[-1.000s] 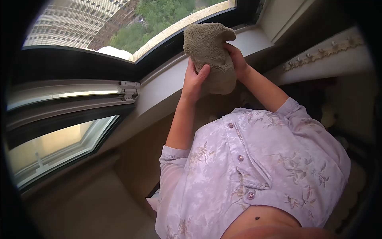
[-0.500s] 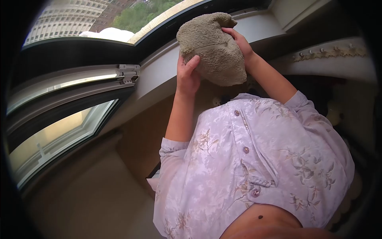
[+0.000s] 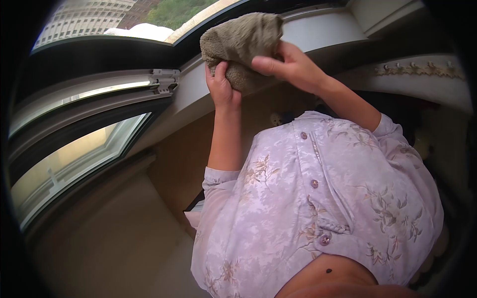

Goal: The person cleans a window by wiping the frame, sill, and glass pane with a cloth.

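- Holding the thick grey-brown cloth [image 3: 241, 37] up in front of the body, the person has it at the sill [image 3: 323, 32], close to the dark window frame [image 3: 104, 52].
- The cloth looks soft and nubbly, like towelling, with a coarse, bumpy pile on its left part.
- Its right part is drawn into creases that run down from the upper edge; a rounded lobe bulges below, between the two hands.
- It is bunched and folded, so its full outline cannot be told.
- The left hand [image 3: 223, 89] grips the lower left of the cloth, its fingers [image 3: 220, 70] closed on the fabric.
- The right hand [image 3: 300, 69] is at the lower right edge, slightly blurred, its thumb [image 3: 263, 64] spread toward the left hand; the other fingers are mostly hidden, so how firmly they hold cannot be told.
- To the left, a metal hinge [image 3: 164, 82] sits near the sill, above an angled window pane [image 3: 74, 164].
- Pale lilac fabric with leafy embroidery makes up the shirt [image 3: 278, 198].
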`<state>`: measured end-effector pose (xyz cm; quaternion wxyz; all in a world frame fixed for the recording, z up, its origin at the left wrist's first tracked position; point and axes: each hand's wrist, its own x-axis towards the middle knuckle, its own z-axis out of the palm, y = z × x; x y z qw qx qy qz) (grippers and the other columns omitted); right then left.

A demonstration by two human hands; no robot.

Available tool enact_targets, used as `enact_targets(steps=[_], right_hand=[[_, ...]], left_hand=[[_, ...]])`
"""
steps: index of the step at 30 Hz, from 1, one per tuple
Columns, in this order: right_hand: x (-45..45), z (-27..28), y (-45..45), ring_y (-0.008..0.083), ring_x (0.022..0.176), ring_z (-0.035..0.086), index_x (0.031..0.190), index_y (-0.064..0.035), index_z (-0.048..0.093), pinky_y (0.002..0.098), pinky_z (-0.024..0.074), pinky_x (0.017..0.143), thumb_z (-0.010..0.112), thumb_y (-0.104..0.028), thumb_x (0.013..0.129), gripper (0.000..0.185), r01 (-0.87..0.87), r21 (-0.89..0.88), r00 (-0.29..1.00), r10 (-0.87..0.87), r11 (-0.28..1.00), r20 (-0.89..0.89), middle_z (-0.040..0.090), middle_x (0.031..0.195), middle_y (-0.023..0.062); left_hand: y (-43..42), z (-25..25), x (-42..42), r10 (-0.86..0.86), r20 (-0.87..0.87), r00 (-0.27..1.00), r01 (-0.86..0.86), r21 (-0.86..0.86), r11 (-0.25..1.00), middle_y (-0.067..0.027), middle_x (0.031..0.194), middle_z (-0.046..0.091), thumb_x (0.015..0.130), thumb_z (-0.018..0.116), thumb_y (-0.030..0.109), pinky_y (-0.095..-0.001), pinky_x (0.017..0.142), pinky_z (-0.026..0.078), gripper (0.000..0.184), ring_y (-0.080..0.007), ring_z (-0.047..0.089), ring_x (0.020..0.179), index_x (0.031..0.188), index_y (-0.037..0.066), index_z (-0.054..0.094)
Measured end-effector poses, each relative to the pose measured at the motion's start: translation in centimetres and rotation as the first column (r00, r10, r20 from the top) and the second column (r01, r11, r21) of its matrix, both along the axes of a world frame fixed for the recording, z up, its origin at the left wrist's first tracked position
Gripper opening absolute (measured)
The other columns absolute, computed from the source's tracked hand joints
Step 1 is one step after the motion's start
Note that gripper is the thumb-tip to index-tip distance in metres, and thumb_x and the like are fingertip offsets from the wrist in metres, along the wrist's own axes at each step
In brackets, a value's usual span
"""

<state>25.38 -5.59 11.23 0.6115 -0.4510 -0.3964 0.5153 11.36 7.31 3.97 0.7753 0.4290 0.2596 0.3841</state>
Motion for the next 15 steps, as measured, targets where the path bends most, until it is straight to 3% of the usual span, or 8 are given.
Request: enact_targets(steps=[1,3,4,5,6,8,11,15], right_hand=[[-1.5,1.1,-0.3,0.0242,0.123,0.044,0.131,0.0036,0.039,0.0351,0.0337,0.104,0.059,-0.029,0.088,0.058,-0.157,0.072,0.966,0.138,0.985,0.218,0.046,0.131,0.0169],[-4.0,0.9,-0.6,0.0285,0.136,0.024,0.136,0.0029,0.032,0.0363,0.0201,0.110,0.061,-0.032,0.087,0.067,-0.094,0.209,0.803,-0.050,0.973,0.594,0.032,0.142,0.0191],[-4.0,0.6,-0.4,0.0303,0.139,0.013,0.141,-0.0029,0.028,0.0366,0.0142,0.112,0.063,-0.033,0.085,0.073,-0.078,0.183,0.858,-0.027,0.980,0.513,0.026,0.146,0.0186],[-3.5,0.2,-0.2,0.0308,0.139,0.013,0.142,-0.0052,0.025,0.0370,0.0142,0.112,0.063,-0.033,0.084,0.075,-0.031,0.200,0.729,-0.115,0.979,0.675,0.025,0.146,0.0179],[-2.6,-0.4,-0.2,0.0313,0.139,0.013,0.143,-0.0074,0.022,0.0374,0.0142,0.112,0.064,-0.034,0.084,0.077,0.010,0.225,0.562,-0.192,0.974,0.805,0.024,0.147,0.0172],[-1.6,-1.0,-0.8,0.0354,0.136,0.020,0.145,-0.0070,0.015,0.0389,0.0179,0.111,0.065,-0.045,0.079,0.091,0.132,0.280,0.151,-0.299,0.951,0.942,0.026,0.144,0.0219],[-1.7,-4.1,-0.3,0.0349,0.133,0.028,0.144,-0.0090,0.021,0.0385,0.0275,0.107,0.072,-0.045,0.073,0.094,0.128,0.060,0.818,-0.140,0.990,0.557,0.031,0.142,0.0210],[-2.5,-4.6,-0.1,0.0242,0.125,0.041,0.141,-0.0062,0.029,0.0349,0.0316,0.104,0.070,-0.034,0.078,0.080,0.071,-0.107,0.987,-0.054,0.992,0.151,0.042,0.135,0.0148]], left_hand=[[0.6,-0.9,0.0,-0.014,0.076,0.997,0.022,-0.106,0.994,-0.0134,0.121,0.053,0.092,0.045,0.022,-0.0387,0.095,0.044,0.040,-0.0253,0.053,0.111,0.127,0.003,0.044],[-1.4,-2.3,-1.2,-0.071,-0.168,0.983,0.117,0.286,0.951,-0.0112,0.134,0.041,0.095,0.038,0.035,-0.0367,0.105,0.031,0.050,-0.0228,0.041,0.123,0.135,0.006,0.034],[-2.6,-1.6,-1.4,-0.035,-0.270,0.962,0.161,0.461,0.873,-0.0101,0.141,0.035,0.096,0.034,0.041,-0.0357,0.109,0.025,0.055,-0.0216,0.035,0.130,0.140,0.008,0.029],[-2.8,-0.4,-1.1,0.235,-0.619,0.750,0.436,0.728,0.529,-0.0094,0.142,0.034,0.096,0.034,0.040,-0.0363,0.110,0.023,0.054,-0.0221,0.033,0.131,0.140,0.010,0.029],[-3.2,2.0,-0.5,0.647,-0.582,0.493,0.699,0.708,0.105,-0.0088,0.143,0.033,0.096,0.035,0.040,-0.0369,0.111,0.021,0.054,-0.0225,0.032,0.132,0.140,0.011,0.029],[-3.2,3.4,-0.3,0.622,-0.605,0.497,0.727,0.681,0.082,-0.0082,0.138,0.039,0.092,0.041,0.042,-0.0385,0.110,0.022,0.055,-0.0238,0.039,0.127,0.138,0.011,0.033],[-3.6,4.6,-0.2,0.615,-0.588,0.525,0.684,0.722,0.108,-0.0087,0.131,0.046,0.090,0.046,0.041,-0.0392,0.108,0.026,0.055,-0.0240,0.043,0.121,0.134,0.010,0.038],[-3.0,3.0,-1.2,0.371,-0.574,0.730,0.447,0.812,0.376,-0.0083,0.127,0.050,0.089,0.050,0.032,-0.0369,0.102,0.036,0.048,-0.0220,0.049,0.116,0.130,0.008,0.045]])
